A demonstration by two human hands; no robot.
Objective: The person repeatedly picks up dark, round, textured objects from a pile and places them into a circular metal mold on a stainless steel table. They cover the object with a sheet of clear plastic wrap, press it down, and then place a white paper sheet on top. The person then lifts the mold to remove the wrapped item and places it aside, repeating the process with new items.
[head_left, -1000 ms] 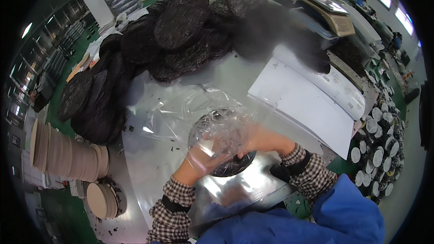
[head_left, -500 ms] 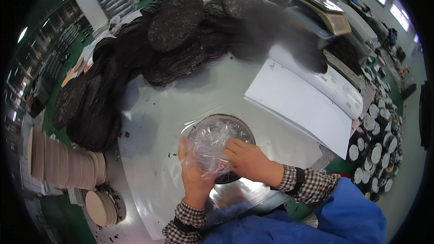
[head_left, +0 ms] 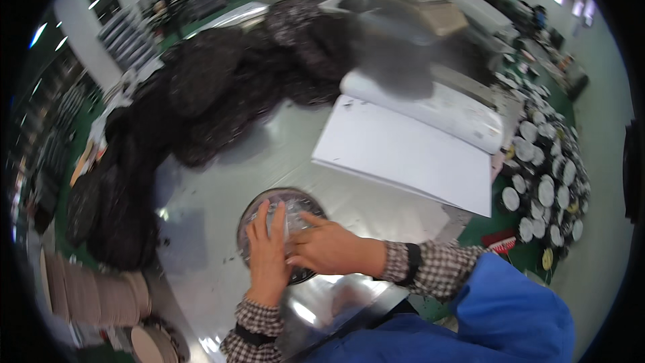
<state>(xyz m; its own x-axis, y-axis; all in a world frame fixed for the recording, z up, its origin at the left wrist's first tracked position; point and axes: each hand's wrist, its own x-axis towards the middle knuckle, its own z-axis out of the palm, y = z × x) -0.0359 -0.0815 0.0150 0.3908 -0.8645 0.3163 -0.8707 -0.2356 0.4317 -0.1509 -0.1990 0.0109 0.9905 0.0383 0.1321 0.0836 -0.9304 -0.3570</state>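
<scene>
The left hand [head_left: 267, 249] lay with fingers extended on clear plastic film [head_left: 292, 213] over a circular dark-rimmed piece [head_left: 306, 202]; its grip was unclenched. The right hand [head_left: 328, 247], fingers slightly bent, rested just beside it; whether its grip pinched any film could not be told. The piece sat flat on the metal surface [head_left: 208, 208]. Black discs [head_left: 208, 84] were heaped beyond, white paper sheets [head_left: 403, 151] lay to the right, and beige round boards [head_left: 94, 289] stood stacked left.
</scene>
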